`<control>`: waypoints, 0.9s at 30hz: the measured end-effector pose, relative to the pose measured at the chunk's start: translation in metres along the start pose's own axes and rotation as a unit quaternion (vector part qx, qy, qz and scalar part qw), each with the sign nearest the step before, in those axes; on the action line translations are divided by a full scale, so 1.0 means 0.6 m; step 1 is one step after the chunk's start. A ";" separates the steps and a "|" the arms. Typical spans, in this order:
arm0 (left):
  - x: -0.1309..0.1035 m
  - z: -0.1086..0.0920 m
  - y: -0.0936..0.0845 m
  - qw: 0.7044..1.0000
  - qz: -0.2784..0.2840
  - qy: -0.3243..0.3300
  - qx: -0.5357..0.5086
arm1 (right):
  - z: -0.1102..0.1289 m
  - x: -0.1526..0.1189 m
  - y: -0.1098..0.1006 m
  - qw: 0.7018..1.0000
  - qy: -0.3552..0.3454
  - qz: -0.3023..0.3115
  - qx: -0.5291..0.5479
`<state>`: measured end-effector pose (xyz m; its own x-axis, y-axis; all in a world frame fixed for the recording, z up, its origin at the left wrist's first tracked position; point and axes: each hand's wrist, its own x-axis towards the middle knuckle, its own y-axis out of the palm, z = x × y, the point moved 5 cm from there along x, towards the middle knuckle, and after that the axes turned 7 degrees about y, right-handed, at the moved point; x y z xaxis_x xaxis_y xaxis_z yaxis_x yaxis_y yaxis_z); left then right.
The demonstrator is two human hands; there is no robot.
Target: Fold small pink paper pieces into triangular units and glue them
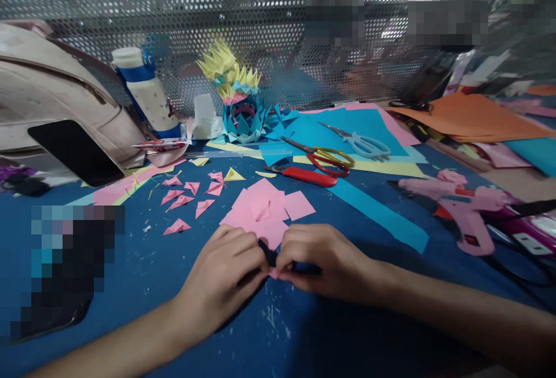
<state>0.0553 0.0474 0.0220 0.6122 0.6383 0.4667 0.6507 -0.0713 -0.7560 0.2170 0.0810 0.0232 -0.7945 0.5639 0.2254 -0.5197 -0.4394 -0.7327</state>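
My left hand (237,262) and my right hand (315,259) meet low over the blue table, fingers closed. Between their fingertips they pinch a small piece of pink paper (273,274), mostly hidden by the fingers. Just beyond my hands lies a pile of pink paper squares (256,207), one creased piece on top. To the left several small folded pink paper triangles (178,226) are scattered, with a folded yellow paper triangle (234,174) close by.
A red-handled craft knife (309,176), red-and-yellow scissors (332,158) and light-blue scissors (369,145) lie behind. A pink glue gun (460,198) is right, a phone (76,152) left. Behind stand a bottle (150,91) and a folded-paper model (243,120) before perforated metal.
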 end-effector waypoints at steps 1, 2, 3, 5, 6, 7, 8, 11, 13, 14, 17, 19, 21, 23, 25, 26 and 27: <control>-0.002 -0.004 0.001 1.000 0.003 0.017 0.016 | 0.003 -0.001 0.001 1.000 -0.015 -0.001 -0.021; -0.004 -0.008 0.002 0.999 0.006 0.033 0.030 | 0.006 -0.003 0.003 0.998 -0.029 0.000 -0.047; -0.006 -0.012 0.003 0.998 0.009 0.048 0.042 | 0.010 -0.004 0.005 0.996 -0.043 0.002 -0.074; -0.010 -0.018 0.003 0.996 0.015 0.071 0.057 | 0.016 -0.005 0.007 0.991 -0.068 0.002 -0.112; -0.012 -0.020 0.002 0.994 0.018 0.082 0.065 | 0.018 -0.005 0.008 0.989 -0.079 0.000 -0.122; -0.013 -0.023 0.001 0.993 0.020 0.094 0.074 | 0.020 -0.005 0.008 0.988 -0.088 -0.002 -0.125; -0.014 -0.025 -0.001 0.991 0.022 0.106 0.082 | 0.020 -0.005 0.009 0.988 -0.092 -0.004 -0.125; -0.017 -0.031 -0.007 0.984 0.013 0.145 0.101 | 0.017 -0.005 0.011 0.989 -0.088 -0.006 -0.115; -0.021 -0.033 -0.012 0.981 -0.008 0.164 0.104 | 0.013 -0.004 0.013 0.993 -0.066 -0.003 -0.096; -0.024 -0.034 -0.014 0.980 -0.018 0.171 0.103 | 0.011 -0.004 0.013 0.996 -0.048 -0.001 -0.082; -0.030 -0.032 -0.015 0.980 -0.007 0.175 0.098 | 0.005 -0.002 0.015 0.999 0.018 0.004 -0.036; -0.033 -0.030 -0.015 0.980 0.013 0.174 0.092 | 0.006 -0.001 0.016 0.999 0.041 0.002 -0.025; -0.035 -0.027 -0.017 0.980 0.030 0.170 0.094 | 0.007 0.000 0.017 0.999 0.047 0.001 -0.027; -0.037 -0.025 -0.017 0.979 0.051 0.169 0.100 | 0.008 0.001 0.018 0.998 0.047 0.001 -0.028; -0.037 -0.024 -0.017 0.977 0.072 0.171 0.107 | 0.007 0.001 0.019 0.999 0.051 0.002 -0.018; -0.037 -0.023 -0.018 0.976 0.076 0.173 0.107 | 0.006 0.001 0.019 0.998 0.054 0.003 -0.011; -0.037 -0.023 -0.020 0.975 0.079 0.177 0.107 | 0.005 0.001 0.019 0.998 0.057 0.006 -0.004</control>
<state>0.0405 0.0235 0.0270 0.8385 0.3243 0.4379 0.4506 0.0393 -0.8919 0.2094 0.0743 0.0172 -0.7595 0.6348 0.1425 -0.5079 -0.4415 -0.7397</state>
